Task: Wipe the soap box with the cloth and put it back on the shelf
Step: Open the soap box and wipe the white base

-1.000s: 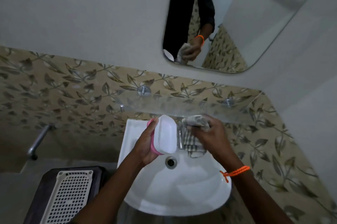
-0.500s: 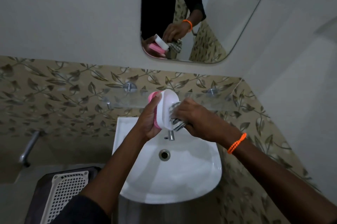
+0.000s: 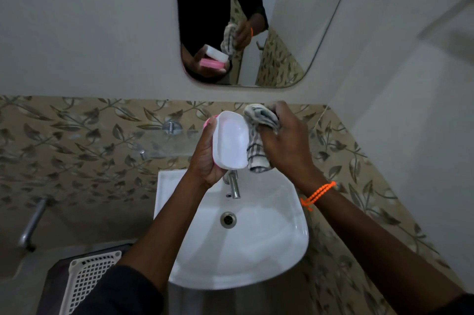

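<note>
Soap box (image 3: 230,141), white with a pink underside, is being held upright above the sink (image 3: 269,245), in front of the glass shelf (image 3: 164,144) and just over the tap (image 3: 234,185). The left hand (image 3: 205,158) is gripping it from the left, thumb lying along its upper edge and fingers wrapping behind the pink part. The right hand (image 3: 284,140) is closing around a bunched checked cloth (image 3: 259,140), which is touching the box's right edge and hanging down beside it. An orange bracelet (image 3: 318,194) is sitting on the right wrist. The mirror (image 3: 295,32) above is reflecting both hands, the box and the cloth.
</note>
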